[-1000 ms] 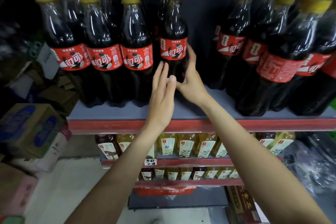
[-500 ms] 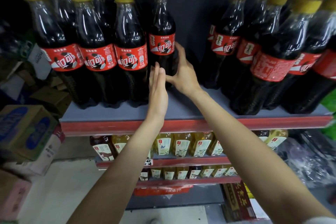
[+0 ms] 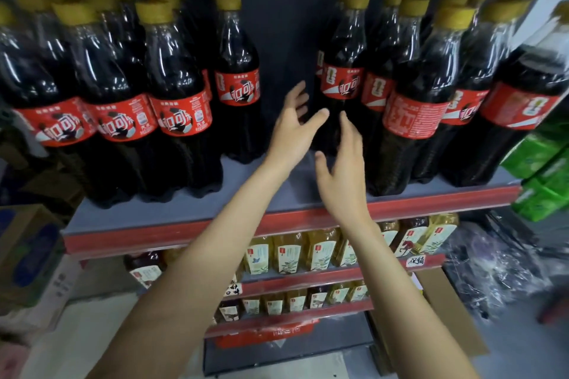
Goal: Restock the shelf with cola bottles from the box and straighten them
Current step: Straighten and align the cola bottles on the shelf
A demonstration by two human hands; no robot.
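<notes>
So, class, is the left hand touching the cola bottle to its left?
Apart: head view shows dark back panel between the left hand and cola bottle.

Dark cola bottles of clear glossy plastic (image 3: pixel 177 92) are glinting with highlights, wearing ridged yellow plastic caps (image 3: pixel 151 12) and smooth red printed labels (image 3: pixel 184 115). The matt grey shelf board (image 3: pixel 172 212) is showing a red front strip (image 3: pixel 172 235). Crinkled clear plastic wrap (image 3: pixel 492 261) is shining beside it.

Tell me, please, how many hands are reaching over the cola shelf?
2: the bare left hand above the grey shelf board's gap, the bare right hand beside it, both open.
</notes>
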